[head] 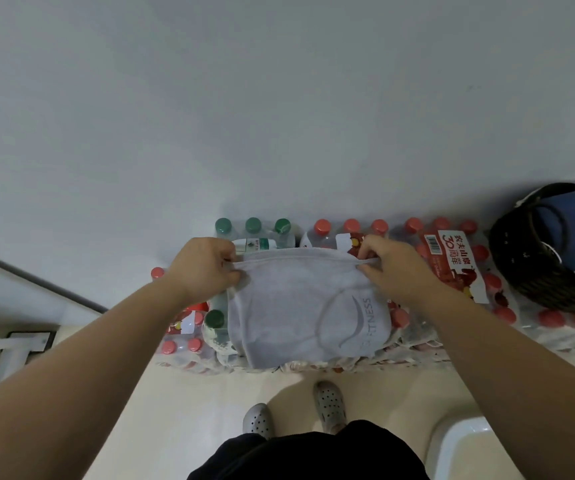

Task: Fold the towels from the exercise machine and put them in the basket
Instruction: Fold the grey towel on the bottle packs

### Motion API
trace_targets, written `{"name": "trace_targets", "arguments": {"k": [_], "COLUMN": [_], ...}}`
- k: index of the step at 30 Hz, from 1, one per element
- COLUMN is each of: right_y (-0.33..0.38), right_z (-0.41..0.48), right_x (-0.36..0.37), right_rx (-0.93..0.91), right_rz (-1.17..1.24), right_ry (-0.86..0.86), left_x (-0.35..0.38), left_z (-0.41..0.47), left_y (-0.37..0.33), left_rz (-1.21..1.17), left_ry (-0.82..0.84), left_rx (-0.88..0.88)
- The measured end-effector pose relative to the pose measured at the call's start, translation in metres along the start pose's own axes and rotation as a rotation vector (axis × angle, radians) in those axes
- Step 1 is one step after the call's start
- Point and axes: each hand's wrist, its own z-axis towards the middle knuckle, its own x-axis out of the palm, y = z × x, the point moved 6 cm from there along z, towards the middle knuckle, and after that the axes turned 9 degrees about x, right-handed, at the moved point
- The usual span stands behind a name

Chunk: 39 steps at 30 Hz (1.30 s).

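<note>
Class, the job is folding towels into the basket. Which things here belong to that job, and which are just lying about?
Belong to the job: grey towel, pinched at its far edge by the left hand and right hand; dark wicker basket; blue cloth inside it.

Just lying about: red-capped bottles; green-capped bottles; white frame on the left.

Left grip [206, 268], right grip [394, 269] pinched; arms outstretched.
</note>
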Motion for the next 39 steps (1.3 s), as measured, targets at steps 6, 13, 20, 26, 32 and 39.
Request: {"name": "trace_targets", "arguments": {"k": [6,13,20,26,32,39], "right_y": [0.017,0.034,0.042,0.064,0.048,0.033], "right_z": [-0.052,-0.103,-0.136,-0.158,-0.133,-0.127], "right_x": [-0.031,-0.065,-0.076,-0.098,-0.078,-0.060], "right_rx": [-0.019,-0.031,-0.046,-0.129,-0.018,0.045], "right_rz": [0.060,0.077,-0.101,-0.104,0.077,0.052], "right_ry": [0.072,0.014,0.194,0.385,0.272,0.325], "left_x": [-0.028,-0.049,-0.071,-0.095,-0.009,0.096], "left_z": [-0.038,-0.074,-0.106,-0.128,-0.119,-0.103], "left_y": [-0.019,-0.039,-0.059,-0.073,-0.066,-0.139], "left_rz": [-0.141,-0.075,-0.155,-0.365,-0.308,-0.379], "left_ry": [0.021,-0.016,0.018,0.101,0.043,0.190], "left_rx": [0.195,0.377,0.444,0.338,0.170,0.250]}}
